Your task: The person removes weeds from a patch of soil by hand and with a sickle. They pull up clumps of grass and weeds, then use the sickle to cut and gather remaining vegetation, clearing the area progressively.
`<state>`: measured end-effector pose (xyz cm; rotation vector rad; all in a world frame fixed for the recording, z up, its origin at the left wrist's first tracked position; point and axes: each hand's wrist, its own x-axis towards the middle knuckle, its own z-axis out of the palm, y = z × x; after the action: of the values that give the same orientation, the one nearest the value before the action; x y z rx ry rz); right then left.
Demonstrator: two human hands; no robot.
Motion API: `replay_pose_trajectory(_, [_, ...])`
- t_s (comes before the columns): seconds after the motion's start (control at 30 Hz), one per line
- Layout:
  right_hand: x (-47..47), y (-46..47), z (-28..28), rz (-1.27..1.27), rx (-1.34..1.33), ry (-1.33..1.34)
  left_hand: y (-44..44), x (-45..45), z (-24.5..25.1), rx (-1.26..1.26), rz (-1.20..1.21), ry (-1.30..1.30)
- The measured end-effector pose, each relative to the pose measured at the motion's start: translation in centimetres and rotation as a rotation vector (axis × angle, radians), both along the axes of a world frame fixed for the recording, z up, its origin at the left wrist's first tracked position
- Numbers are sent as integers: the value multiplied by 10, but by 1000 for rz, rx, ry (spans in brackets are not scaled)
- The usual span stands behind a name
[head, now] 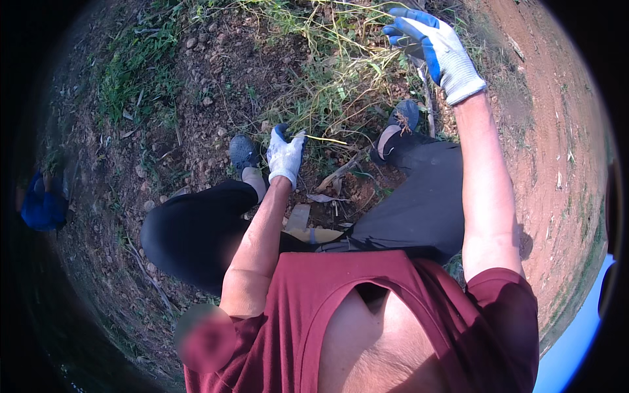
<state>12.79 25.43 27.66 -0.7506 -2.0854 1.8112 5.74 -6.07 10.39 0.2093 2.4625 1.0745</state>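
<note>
My left hand (286, 154), in a white knit glove with blue-coated fingers, is low between my feet, its fingers curled. A thin yellow stem (327, 140) sticks out to the right from its fingertips. My right hand (435, 51), gloved alike, is raised at the upper right with fingers bent. Long yellow-green stems (363, 49) of a tangled plant run up to its fingertips; whether they are gripped is hidden. Green leafy growth (319, 93) spreads below the stems, between the hands.
My dark shoes (243, 151) are planted on stony soil (206, 73). A dry stalk piece (339, 174) lies between them. Green weeds (137, 64) grow at the upper left. Reddish bare dirt (545, 147) runs along the right. Something blue (44, 204), perhaps clothing, shows at the far left.
</note>
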Motion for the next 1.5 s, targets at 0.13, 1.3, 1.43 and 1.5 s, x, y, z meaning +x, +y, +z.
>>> replay_pose_trajectory(0.13, [6, -6, -31, 70, 40, 28, 12, -44, 7, -85, -179, 141])
replay_pose_trajectory(1.3, [-10, -69, -10, 129, -404, -133, 80, -59, -98, -590, -780, -188])
replay_pose_trajectory(1.43, [-8, -76, -8, 225, -302, -77, 75, -51, -81, -598, -847, -115])
replay_pose_trajectory(1.5, [-7, -78, -6, 284, -267, -87, 67, -39, -79, -625, -921, -50])
